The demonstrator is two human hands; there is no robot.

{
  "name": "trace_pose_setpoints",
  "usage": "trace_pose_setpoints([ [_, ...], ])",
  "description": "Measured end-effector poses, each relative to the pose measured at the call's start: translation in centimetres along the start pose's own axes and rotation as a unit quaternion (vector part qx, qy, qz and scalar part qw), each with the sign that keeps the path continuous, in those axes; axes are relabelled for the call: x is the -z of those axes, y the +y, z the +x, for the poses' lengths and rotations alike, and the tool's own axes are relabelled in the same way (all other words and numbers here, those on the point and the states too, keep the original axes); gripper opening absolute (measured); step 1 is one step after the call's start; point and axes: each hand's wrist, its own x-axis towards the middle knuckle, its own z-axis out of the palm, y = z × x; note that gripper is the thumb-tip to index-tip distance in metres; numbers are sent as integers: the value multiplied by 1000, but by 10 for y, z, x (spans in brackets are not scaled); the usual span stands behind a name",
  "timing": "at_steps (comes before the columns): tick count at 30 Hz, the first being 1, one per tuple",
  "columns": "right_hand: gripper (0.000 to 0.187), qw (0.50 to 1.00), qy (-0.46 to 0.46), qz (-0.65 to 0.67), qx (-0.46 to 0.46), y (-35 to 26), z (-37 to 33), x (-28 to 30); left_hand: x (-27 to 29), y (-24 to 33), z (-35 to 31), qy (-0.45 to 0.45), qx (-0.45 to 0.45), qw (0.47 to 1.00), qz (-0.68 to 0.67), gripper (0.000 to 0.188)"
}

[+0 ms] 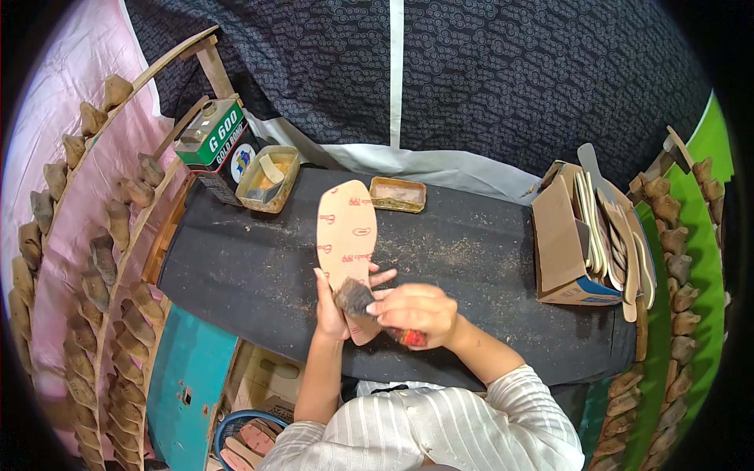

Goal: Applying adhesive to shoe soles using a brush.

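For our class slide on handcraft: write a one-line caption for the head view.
Left hand steadies a tan insole on a dark worktable while the right hand presses a brush against it.

Both hands (377,306) closed, fingers curled.

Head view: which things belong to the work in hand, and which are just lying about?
In hand:
- tan insole, held by left hand
- brush, in right hand, bristles on the insole

Lying about:
- glue can
- two small trays
- box of insoles
- racks of shoe lasts
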Motion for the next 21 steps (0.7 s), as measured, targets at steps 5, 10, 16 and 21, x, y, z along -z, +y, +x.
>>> trace_pose_setpoints([
  [5,29,992,95,-85,-10,8,21,7,-7,-9,-2,46,10,998,-31,77],
  [10,35,964,165,-206,-18,27,23,10,2,-18,-5,-41,35,998,36,78],
  [16,38,968,171,-150,-103,26,2,7,-1,-14,3,58,-22,995,79,76],
  [21,34,983,112,-73,-130,2,-24,-21,15,-6,15,111,-90,990,22,73],
])
